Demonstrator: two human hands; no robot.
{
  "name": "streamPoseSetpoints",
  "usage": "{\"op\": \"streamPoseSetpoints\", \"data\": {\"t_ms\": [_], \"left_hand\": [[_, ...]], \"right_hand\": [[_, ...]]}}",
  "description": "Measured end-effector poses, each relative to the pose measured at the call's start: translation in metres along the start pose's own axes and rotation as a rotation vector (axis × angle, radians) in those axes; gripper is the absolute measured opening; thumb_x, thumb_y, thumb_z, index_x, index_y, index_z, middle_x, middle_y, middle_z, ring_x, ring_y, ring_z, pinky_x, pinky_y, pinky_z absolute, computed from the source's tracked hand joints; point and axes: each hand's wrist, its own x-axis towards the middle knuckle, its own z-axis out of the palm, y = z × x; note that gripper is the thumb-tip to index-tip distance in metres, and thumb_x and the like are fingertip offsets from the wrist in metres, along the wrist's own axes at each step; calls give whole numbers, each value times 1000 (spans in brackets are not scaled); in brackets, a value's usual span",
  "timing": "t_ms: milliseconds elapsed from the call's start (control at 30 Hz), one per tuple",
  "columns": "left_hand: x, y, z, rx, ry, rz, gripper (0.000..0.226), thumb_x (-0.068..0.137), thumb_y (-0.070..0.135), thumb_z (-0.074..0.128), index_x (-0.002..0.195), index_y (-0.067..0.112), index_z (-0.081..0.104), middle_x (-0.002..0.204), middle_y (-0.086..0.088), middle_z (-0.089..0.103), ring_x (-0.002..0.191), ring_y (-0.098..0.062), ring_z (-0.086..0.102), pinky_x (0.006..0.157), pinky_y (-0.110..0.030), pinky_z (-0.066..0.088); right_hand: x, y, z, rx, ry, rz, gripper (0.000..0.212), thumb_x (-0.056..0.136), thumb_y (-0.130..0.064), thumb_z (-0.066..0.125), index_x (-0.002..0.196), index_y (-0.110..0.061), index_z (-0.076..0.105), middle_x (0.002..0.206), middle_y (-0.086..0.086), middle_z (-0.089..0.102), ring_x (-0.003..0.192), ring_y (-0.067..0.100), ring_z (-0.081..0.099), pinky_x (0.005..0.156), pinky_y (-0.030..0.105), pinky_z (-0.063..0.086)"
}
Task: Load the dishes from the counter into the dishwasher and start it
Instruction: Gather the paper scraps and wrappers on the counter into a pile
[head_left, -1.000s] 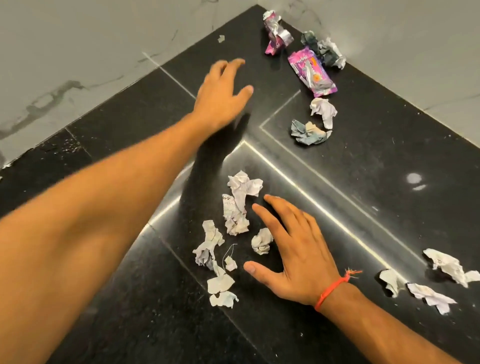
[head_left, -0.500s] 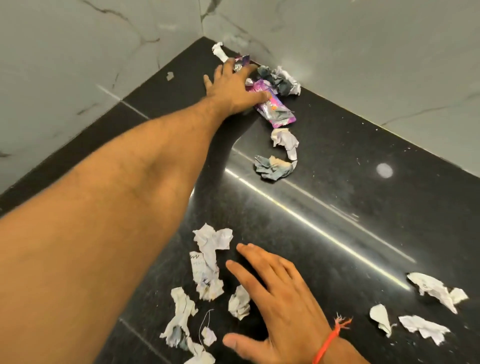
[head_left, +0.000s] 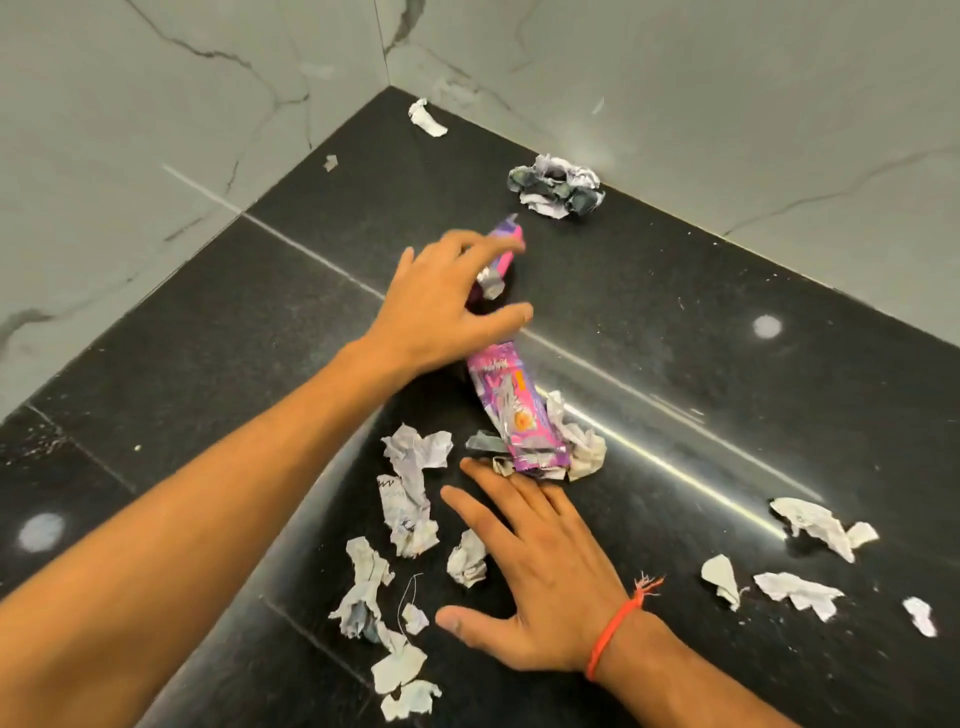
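Note:
No dish or dishwasher shows in this view. The black stone counter (head_left: 727, 322) is strewn with crumpled litter. My left hand (head_left: 447, 304) reaches out over a crumpled pink and silver wrapper (head_left: 503, 249), its spread fingers lying on top of it and blurred by motion. A flat pink wrapper (head_left: 511, 410) lies just below that hand, against grey and white paper wads (head_left: 582, 441). My right hand (head_left: 535, 577) lies flat on the counter with straight fingers, whose tips touch that pile.
A grey-white paper ball (head_left: 558, 184) sits by the marble back wall (head_left: 727, 104), and a small white scrap (head_left: 426, 117) lies in the corner. White paper scraps (head_left: 410, 493) lie left of my right hand, and more scraps (head_left: 815, 525) lie at the right.
My left hand has drawn back from the corner toward me, dragging both pink wrappers along. The flat wrapper now lies against the paper at my right fingertips. My right hand has stayed flat.

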Motion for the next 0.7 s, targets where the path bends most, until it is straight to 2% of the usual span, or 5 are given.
{"op": "streamPoseSetpoints", "data": {"t_ms": [100, 200, 333, 400, 700], "left_hand": [[52, 9, -6, -91, 48, -82, 70, 84, 74, 54, 148, 46, 43, 149, 1, 44, 135, -19, 48, 112, -49, 40], [113, 12, -2, -9, -17, -137, 72, 86, 69, 53, 152, 42, 40, 160, -9, 32, 145, -31, 36, 117, -49, 36], [157, 10, 21, 185, -184, -20, 70, 91, 62, 54, 154, 38, 37, 165, -15, 25, 151, -35, 25, 121, -50, 27], [155, 4, 35, 247, -250, 5, 68, 90, 61, 52, 153, 39, 39, 165, -11, 26, 150, -35, 26, 121, -53, 26], [50, -7, 20, 215, -218, 106, 46, 96, 37, 56, 141, 25, 58, 152, -4, 48, 141, -28, 41, 116, -42, 36]], "right_hand": [[-2, 1, 2, 26, 11, 3, 90, 84, -84, 38, 158, -37, 17, 167, -6, 13, 148, 16, 25, 121, 39, 19], [-1, 3, 3, 33, 23, 2, 90, 84, -85, 37, 158, -38, 16, 167, -8, 12, 149, 14, 24, 122, 37, 17], [0, 5, 5, 35, 23, 1, 90, 84, -86, 36, 158, -40, 12, 168, -12, 7, 149, 12, 21, 120, 32, 9], [-1, 7, 7, 42, 36, 0, 90, 84, -87, 35, 158, -40, 12, 168, -12, 6, 150, 12, 20, 121, 33, 11], [0, 7, 8, 38, 103, -9, 88, 86, -82, 39, 157, -33, 23, 165, -5, 22, 148, 16, 26, 120, 39, 24]]}}
